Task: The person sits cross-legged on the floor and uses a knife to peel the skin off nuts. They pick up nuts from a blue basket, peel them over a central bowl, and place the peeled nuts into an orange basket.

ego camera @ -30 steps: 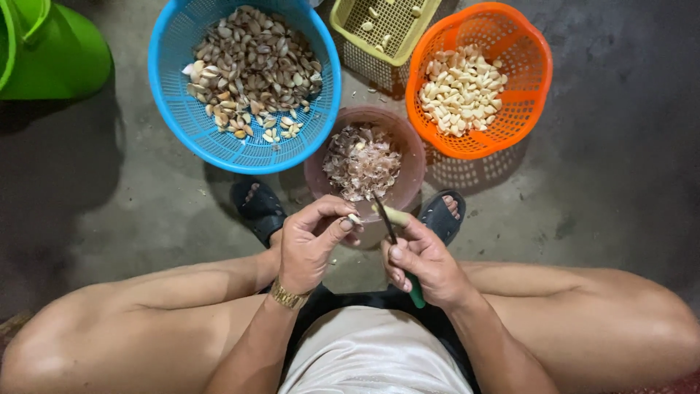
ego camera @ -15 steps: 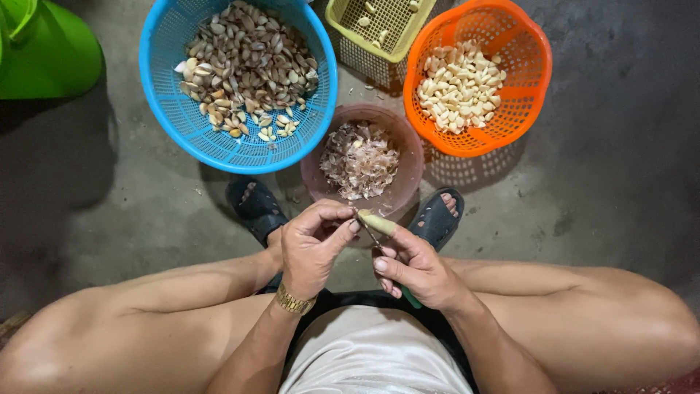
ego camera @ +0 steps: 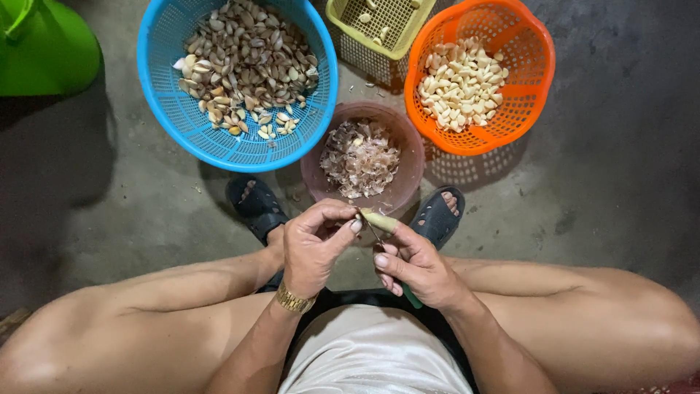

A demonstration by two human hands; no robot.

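My left hand (ego camera: 315,244) pinches one end of a pale garlic clove (ego camera: 380,220) just below the brown bowl. My right hand (ego camera: 417,267) grips a small knife with a green handle (ego camera: 412,298); its thin blade (ego camera: 372,230) rests against the clove. Both hands meet between my knees, above my lap. A gold watch sits on my left wrist. The brown bowl (ego camera: 408,142) holds papery garlic skins. A blue basket (ego camera: 171,120) holds unpeeled cloves and an orange basket (ego camera: 526,95) holds peeled white cloves.
A yellow-green square basket (ego camera: 379,25) with a few cloves stands at the top. A green plastic container (ego camera: 44,47) is at the top left. My feet in dark sandals (ego camera: 255,204) rest on the grey concrete floor beside the brown bowl.
My hands have shifted a little and the knife has turned from upright to lie lower against the clove. The view has drifted slightly, and the baskets have not moved.
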